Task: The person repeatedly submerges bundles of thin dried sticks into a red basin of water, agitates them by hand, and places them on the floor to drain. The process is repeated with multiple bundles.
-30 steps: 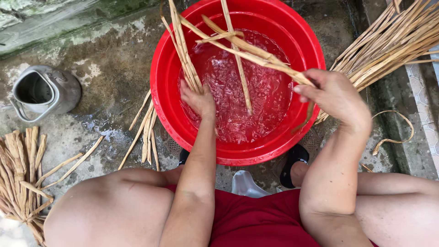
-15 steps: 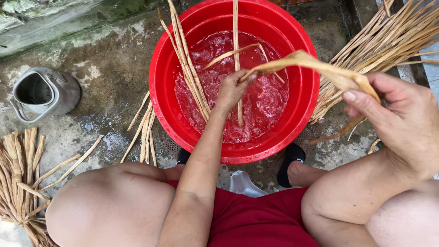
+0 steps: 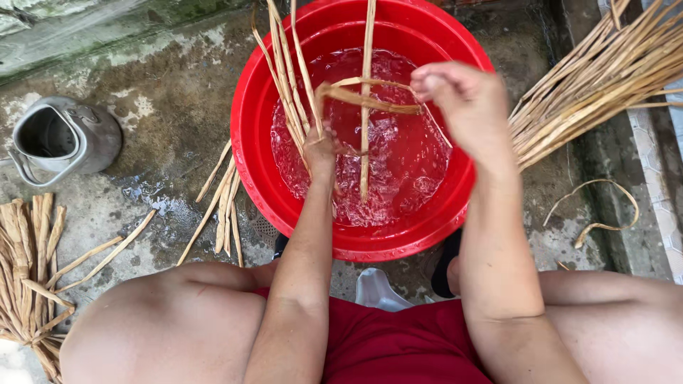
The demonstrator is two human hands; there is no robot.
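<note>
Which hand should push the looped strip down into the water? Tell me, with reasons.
Probably the right hand: its fingers pinch the looped strip above the red basin. The left hand sits low among the other stalks.

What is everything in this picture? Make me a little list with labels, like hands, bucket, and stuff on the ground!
Left hand: in the water, gripping a bent strip of dried plant stalk
Right hand: above the tub, pinching the strip's other end
Tub: red, round, holds water and several long stalks
Right of tub: big bundle of stalks
Left of tub: metal kettle, lying stalks
Ground: wet concrete
</note>
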